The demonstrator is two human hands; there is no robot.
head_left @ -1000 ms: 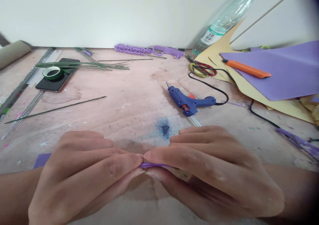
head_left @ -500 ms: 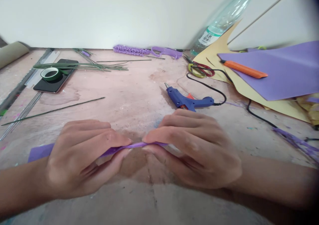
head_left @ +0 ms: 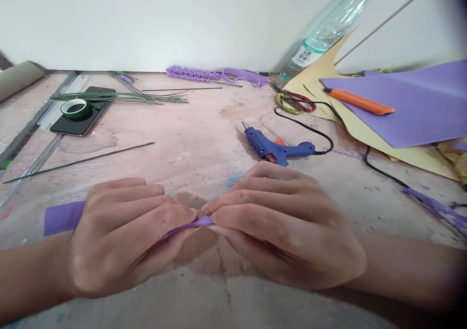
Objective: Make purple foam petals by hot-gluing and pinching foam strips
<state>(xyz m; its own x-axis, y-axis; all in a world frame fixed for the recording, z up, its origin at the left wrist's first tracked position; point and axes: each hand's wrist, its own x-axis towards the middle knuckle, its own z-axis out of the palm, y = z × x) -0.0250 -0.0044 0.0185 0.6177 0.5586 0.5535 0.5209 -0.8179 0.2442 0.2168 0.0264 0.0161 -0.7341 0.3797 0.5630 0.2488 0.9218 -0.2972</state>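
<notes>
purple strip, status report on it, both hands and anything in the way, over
Left hand and right hand pinching purple strip. Strip's loose end showing past left wrist. Glue gun lying just beyond right hand, off the strip.

Wide way ahead of you — between green stick [head_left: 83, 161] and blue glue gun [head_left: 288, 150], up to thin stem [head_left: 200, 88] near back wall [head_left: 182, 23]. Glue gun blocks way just past your right hand [head_left: 288, 232]. Behind gun, black cord [head_left: 332, 143] loops across. Farther back, scissors [head_left: 290, 95] and tilted bottle [head_left: 317, 47] crowd you. Off left, phone [head_left: 73, 126] bears tape roll [head_left: 78, 109]. Between your hands — small gap, purple strip [head_left: 204, 220] across it.
</notes>
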